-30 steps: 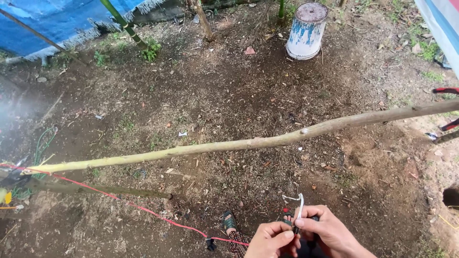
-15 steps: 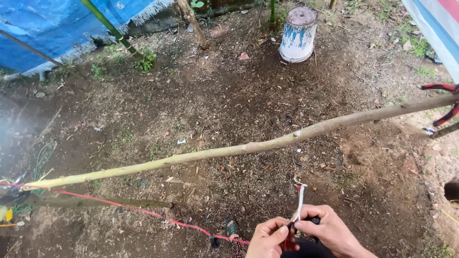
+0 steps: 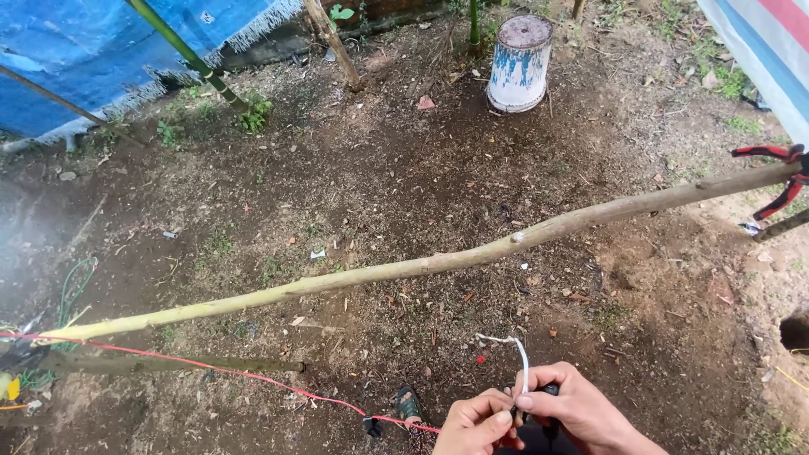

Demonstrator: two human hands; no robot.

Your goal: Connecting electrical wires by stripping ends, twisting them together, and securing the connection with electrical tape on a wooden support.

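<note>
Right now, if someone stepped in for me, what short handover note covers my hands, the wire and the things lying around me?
Left hand: at the bottom edge, fingers pinched on the lower end of the white wire.
Right hand: closed around a dark-handled tool and touching the same wire.
The wire rises between the hands, its free end curling left.
Things around: a long peeled pole crosses the dirt ground in front; a red cord runs from the left edge toward the hands; a pale upturned bucket stands farther off.
Done: wire held in both hands.
Left: cannot tell; the wire's free end is attached to nothing.
</note>
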